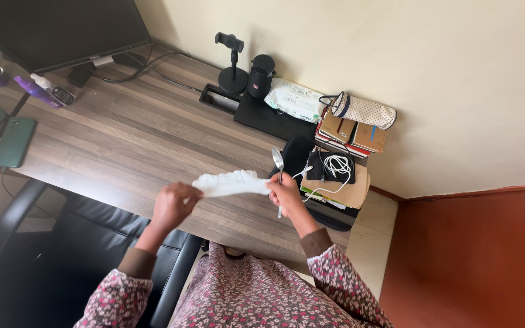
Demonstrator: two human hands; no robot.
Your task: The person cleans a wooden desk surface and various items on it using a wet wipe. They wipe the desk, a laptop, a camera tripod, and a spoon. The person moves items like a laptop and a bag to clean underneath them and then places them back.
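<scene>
Two hands [232,197] (above desk edge [238,240]), cloth [232,182], spoon [278,167]

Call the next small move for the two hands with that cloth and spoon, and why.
Probably: bring the white cloth over the bowl of the spoon and wipe it. The right hand holds the spoon upright by its handle along with one end of the cloth, the left hand pinches the other end, and the cloth is stretched between them, beside the spoon but not over its bowl.

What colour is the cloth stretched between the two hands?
White; the cloth shows best in the head view.
</scene>
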